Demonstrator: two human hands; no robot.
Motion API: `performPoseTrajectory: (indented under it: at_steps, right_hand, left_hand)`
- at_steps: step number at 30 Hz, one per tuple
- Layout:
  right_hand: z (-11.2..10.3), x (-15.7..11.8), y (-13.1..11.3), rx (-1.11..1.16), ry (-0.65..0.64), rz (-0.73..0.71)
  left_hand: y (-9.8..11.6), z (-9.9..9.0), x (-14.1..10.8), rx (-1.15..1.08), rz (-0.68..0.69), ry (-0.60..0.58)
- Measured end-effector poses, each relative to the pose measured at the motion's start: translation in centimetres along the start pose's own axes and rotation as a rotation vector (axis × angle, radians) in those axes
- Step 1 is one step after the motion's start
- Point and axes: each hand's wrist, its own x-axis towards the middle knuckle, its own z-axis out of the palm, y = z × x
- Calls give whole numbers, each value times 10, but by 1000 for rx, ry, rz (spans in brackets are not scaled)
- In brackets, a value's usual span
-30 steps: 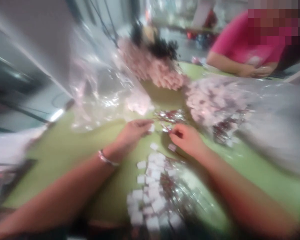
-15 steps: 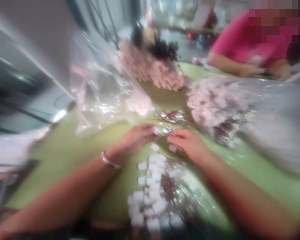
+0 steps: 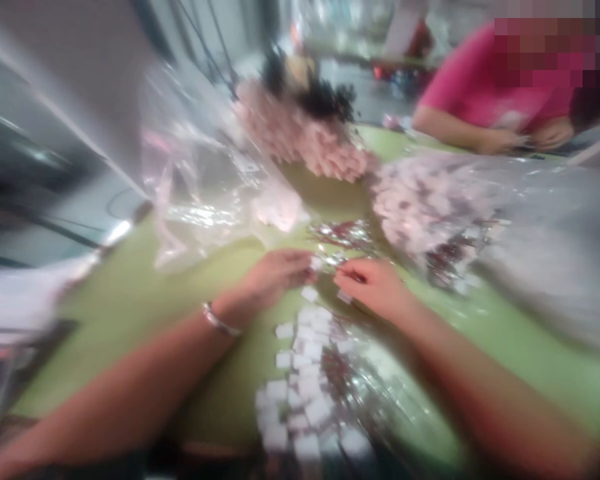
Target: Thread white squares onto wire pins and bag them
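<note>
My left hand (image 3: 280,275), with a bracelet at the wrist, pinches a small white tag (image 3: 316,263) at the middle of the view. Facing it, a short gap to the right, my right hand (image 3: 373,283) is closed on a thin dark stem (image 3: 353,275). Another pale tag (image 3: 345,296) hangs just under those fingers. Below both hands lie several white tags (image 3: 310,387), joined to dark red and silvery stems (image 3: 355,380). Just beyond the fingers is a small heap of red and silver stems (image 3: 343,233). Blur hides the fine detail.
Clear plastic bags (image 3: 200,200) lie at the left on the green table (image 3: 105,320). Pink bundles (image 3: 325,147) are at the back. A bag of pale pink pieces (image 3: 420,200) stretches to the right. Across the table, a person in a pink shirt (image 3: 510,87) works with both hands.
The fingers of my right hand have shifted slightly, and the dark stem between them shows more. The tag at my left fingertips has moved slightly right. The other person's hands have moved a little.
</note>
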Motion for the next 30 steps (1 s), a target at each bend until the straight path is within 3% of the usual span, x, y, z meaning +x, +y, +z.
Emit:
performPoseTrajectory:
  at_steps: [8, 20, 26, 30]
  right_hand:
    - [0, 0, 5, -57, -73, -26]
    - [16, 2, 6, -229, -45, -72]
    - [-2, 4, 13, -143, -41, -213]
    - [-17, 5, 7, -18, -103, -12]
  left_hand:
    - [-7, -8, 4, 308, 47, -28]
    - [-14, -3, 5, 414, 83, -65]
    - [8, -2, -4, 934, 202, -169]
    - [26, -5, -14, 1210, 291, -355]
